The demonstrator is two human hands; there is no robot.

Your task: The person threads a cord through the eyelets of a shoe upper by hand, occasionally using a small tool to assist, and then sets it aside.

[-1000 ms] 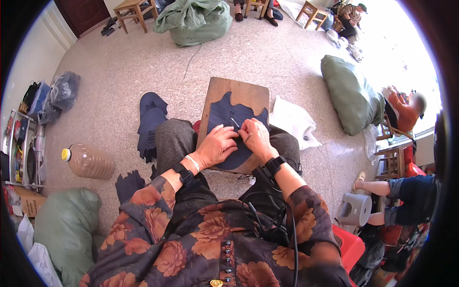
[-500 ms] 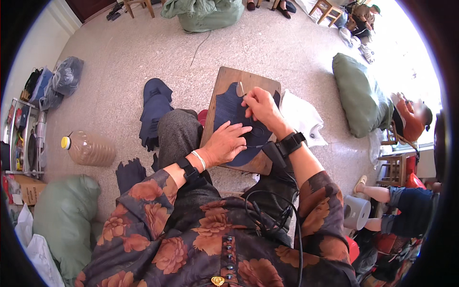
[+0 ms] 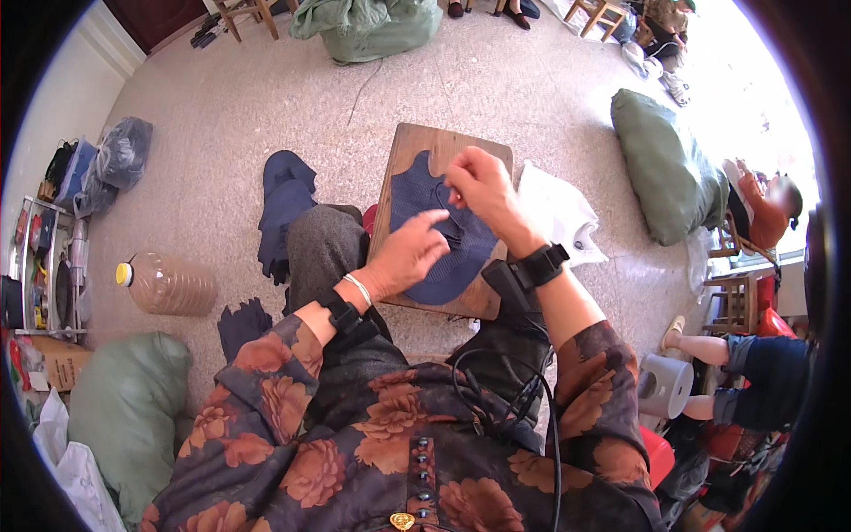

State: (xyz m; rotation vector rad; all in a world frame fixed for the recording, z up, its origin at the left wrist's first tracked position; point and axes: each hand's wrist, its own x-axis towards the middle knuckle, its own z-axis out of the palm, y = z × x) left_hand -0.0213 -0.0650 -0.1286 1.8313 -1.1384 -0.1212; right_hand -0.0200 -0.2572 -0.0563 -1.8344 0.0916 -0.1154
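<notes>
A dark blue shaped piece of ribbed fabric (image 3: pixel 448 275) lies flat on a wooden board (image 3: pixel 409 142) in front of my knees. Over its right part is my right hand (image 3: pixel 483 191), thumb and fingers closed in a pinch; whatever they hold is hidden. A thin dark thread (image 3: pixel 437 191) loops on the fabric just left of those fingers. My left hand (image 3: pixel 409 253) hovers above the fabric's left side, index finger stretched toward the right hand and the other fingers loosely bent. Nothing shows in it.
Dark blue fabric pieces (image 3: pixel 288 191) lie on the floor left of my knee, with white cloth (image 3: pixel 558 213) right of the board. A large plastic bottle (image 3: pixel 173 284) and green sacks (image 3: pixel 660 160) stand around. Other people sit farther off at right. A black cable (image 3: pixel 555 426) hangs over my lap.
My left hand has lifted off the fabric and its fingers have bent. My right hand has turned and moved slightly; the small metal tool that stuck up from it no longer shows.
</notes>
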